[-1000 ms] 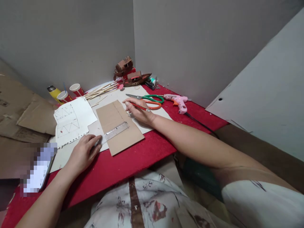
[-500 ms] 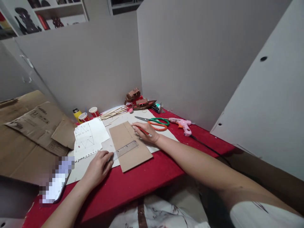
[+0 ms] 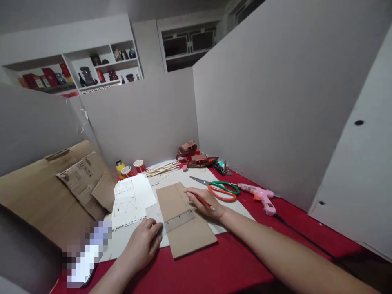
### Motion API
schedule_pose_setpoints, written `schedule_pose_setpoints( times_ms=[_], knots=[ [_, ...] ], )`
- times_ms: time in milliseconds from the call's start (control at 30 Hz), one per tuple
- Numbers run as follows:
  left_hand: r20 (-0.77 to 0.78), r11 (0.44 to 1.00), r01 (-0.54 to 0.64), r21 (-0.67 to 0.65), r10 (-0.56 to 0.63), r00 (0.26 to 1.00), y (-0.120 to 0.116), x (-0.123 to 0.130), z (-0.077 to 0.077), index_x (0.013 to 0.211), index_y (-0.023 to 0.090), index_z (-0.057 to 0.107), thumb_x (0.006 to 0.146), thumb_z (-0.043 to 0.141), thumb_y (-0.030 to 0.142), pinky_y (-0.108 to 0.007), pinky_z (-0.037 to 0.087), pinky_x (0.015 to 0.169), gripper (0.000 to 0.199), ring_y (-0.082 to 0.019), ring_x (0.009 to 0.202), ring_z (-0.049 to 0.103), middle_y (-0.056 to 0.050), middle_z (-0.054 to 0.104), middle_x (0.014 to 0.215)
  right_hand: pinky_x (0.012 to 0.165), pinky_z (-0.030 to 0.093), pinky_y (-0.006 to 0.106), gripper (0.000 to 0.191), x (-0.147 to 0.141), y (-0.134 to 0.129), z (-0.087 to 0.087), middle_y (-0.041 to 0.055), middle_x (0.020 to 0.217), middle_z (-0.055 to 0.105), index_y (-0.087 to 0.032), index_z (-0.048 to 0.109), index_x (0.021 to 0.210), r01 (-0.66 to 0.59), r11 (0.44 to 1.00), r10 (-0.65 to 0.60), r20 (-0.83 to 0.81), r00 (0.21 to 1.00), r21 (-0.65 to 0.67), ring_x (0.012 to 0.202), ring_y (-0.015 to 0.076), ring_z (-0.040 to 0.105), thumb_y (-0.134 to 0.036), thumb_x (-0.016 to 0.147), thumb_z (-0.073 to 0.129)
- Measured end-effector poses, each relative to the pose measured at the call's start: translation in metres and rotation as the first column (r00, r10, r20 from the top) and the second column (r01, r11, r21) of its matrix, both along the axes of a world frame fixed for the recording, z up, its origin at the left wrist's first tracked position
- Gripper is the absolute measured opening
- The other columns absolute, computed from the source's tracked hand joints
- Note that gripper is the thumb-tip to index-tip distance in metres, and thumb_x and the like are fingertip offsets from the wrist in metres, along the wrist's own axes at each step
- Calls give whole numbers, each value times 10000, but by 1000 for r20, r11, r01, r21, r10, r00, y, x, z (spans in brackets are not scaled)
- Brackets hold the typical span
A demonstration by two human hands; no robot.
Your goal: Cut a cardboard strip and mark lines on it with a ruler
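A flat brown cardboard piece with faint pencil lines lies at the middle of the table. Across it rests a clear ruler, its left end held by the closed fingers of my left hand. My right hand grips a red pencil, with the tip side over the cardboard's upper right edge. Left of the cardboard is a white sheet with zigzag drawings. Scissors with green and orange handles lie just beyond my right hand.
A pink glue gun is at the right, its cord trailing. Wooden sticks, paper cups and a brown model boat stand along the back. Large cardboard and a phone are at the left.
The camera view has tilted up, so the table sits lower and farther right in the picture and more shelves show. Both hands keep the same hold on ruler and pencil.
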State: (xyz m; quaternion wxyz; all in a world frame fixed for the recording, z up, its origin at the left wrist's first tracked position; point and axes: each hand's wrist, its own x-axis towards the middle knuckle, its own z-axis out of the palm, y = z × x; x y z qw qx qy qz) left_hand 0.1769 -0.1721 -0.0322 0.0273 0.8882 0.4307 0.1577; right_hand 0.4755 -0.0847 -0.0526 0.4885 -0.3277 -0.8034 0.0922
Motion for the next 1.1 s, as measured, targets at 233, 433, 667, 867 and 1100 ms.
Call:
schedule_pose_setpoints(
  times_ms=[233,433,667,867,1100],
  knots=[
    [4,999,-23,-34,23,1000,-1,2,0,1191,241,622,985,447,232,-386,487,862,270,-255,990,565,-93,611,1061,678,512,265,325,1,3,-4,62,856,723,-191,681,1073,-22,1000,22,8,1000,-17,714,166,683,-355,1037,402],
    [6,999,-26,-28,26,1000,-1,3,0,1182,241,624,979,454,229,-380,494,868,265,-257,1001,575,-100,614,1073,659,490,262,304,2,4,-3,61,831,718,-188,687,1049,-28,1000,28,26,999,-2,705,167,669,-338,1034,422],
    [21,1000,-14,-27,14,1000,1,1,-3,1220,236,623,999,438,265,-420,503,874,290,-273,999,582,-114,621,1085,708,515,271,299,1,0,0,73,893,738,-183,691,1074,-40,999,40,9,999,-2,781,175,697,-332,1029,436],
    [83,999,23,-34,-20,996,3,-8,-10,1249,238,618,1010,457,284,-404,518,910,292,-259,1047,599,-117,637,1132,720,543,282,309,-2,-3,3,57,878,730,-201,682,1110,-10,1000,8,-56,998,-29,766,172,699,-343,1033,419],
    [159,1000,-12,-26,16,987,5,-22,-17,1251,224,625,996,516,296,-385,530,943,287,-255,1103,611,-127,638,1184,767,577,326,306,-9,-9,0,74,885,727,-212,667,1166,21,995,-34,-133,991,-97,795,189,708,-348,1028,432]
  ],
)
